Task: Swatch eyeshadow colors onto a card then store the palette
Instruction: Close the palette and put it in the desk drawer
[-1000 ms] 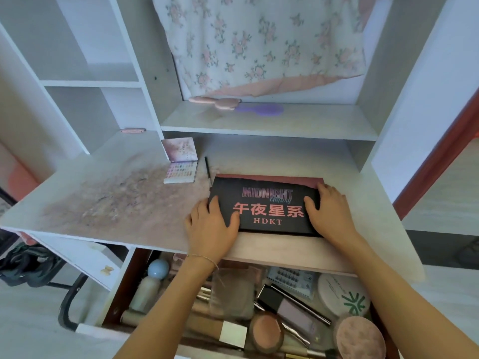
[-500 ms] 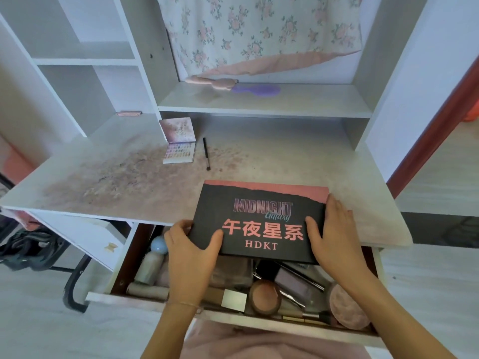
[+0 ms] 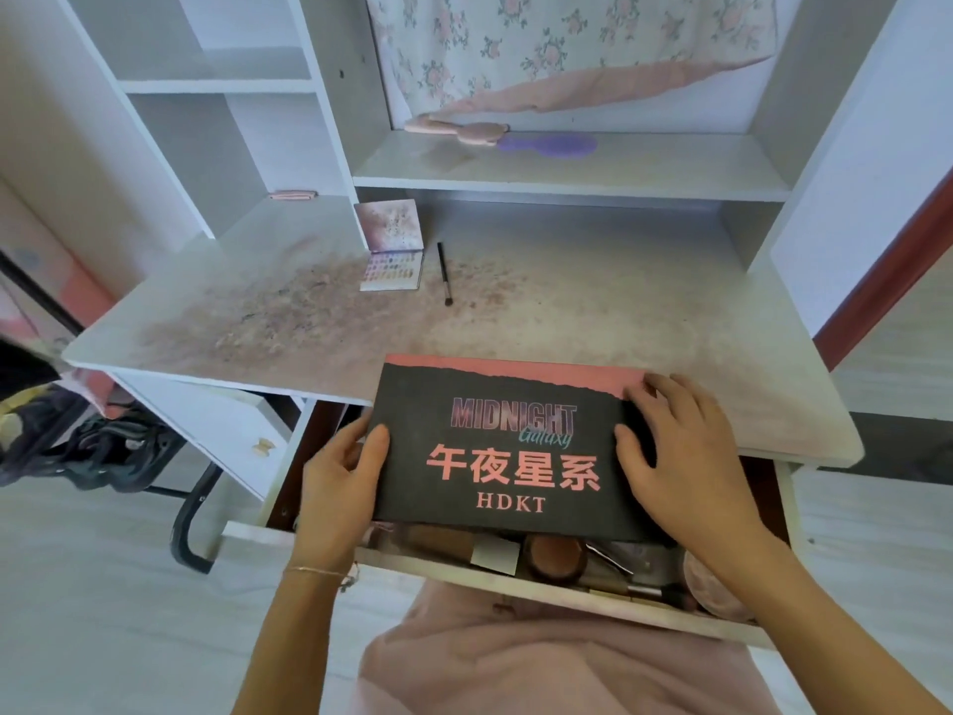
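Head view: both hands hold the closed black palette (image 3: 508, 451) over the open drawer (image 3: 515, 585).
The left hand (image 3: 340, 487) grips its left edge, thumb on top; the right hand (image 3: 686, 456) lies spread, fingers fairly straight, on the right side, far edge overlapping the desk (image 3: 644, 312).

1. Left hand (image 3: 338, 487) grips the palette (image 3: 508, 446) at its left edge, thumb on top.
2. Right hand (image 3: 680, 456) lies flat on its right side.
3. Palette sits over the open drawer (image 3: 515, 585), far edge over the table (image 3: 593, 312).

Both hands, left hand (image 3: 338, 487) and right hand (image 3: 680, 456), are drawing the black palette (image 3: 505, 446) off the desk (image 3: 567, 322), over the open drawer (image 3: 541, 585).
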Tool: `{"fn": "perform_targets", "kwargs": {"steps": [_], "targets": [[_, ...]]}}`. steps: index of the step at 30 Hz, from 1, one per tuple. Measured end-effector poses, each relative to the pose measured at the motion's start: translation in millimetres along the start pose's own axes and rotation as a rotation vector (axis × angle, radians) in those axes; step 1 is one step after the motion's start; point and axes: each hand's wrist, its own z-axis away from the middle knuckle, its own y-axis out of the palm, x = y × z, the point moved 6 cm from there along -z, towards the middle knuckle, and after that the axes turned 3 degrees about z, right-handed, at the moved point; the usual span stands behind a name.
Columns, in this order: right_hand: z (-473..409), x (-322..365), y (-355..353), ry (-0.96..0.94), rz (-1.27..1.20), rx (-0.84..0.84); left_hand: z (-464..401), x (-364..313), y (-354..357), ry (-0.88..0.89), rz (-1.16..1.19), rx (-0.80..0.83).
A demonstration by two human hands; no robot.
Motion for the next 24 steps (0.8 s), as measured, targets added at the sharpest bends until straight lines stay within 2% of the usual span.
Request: {"fn": "perform_targets", "kwargs": {"steps": [3, 9, 11, 18, 24], "targets": [[-7, 28, 7, -0.138, -0.011, 0.078, -4, -4, -29, -0.018, 0.023, -0.010], [11, 96, 19, -0.426, -0.255, 0.104, -5, -4, -71, -0.113, 0.019, 0.004], [19, 108, 34, -0.485, -0.279, 0.181, -6, 2, -79, -0.126, -0.025, -0.008], [29, 103, 72, -0.503, -0.269, 0.383, -15, 31, -65, -0.261, -0.118, 0.021], [27, 78, 78, -0.420, -0.278, 0.472, -34, 25, -17, -0.109, -0.294, 0.033]]}}
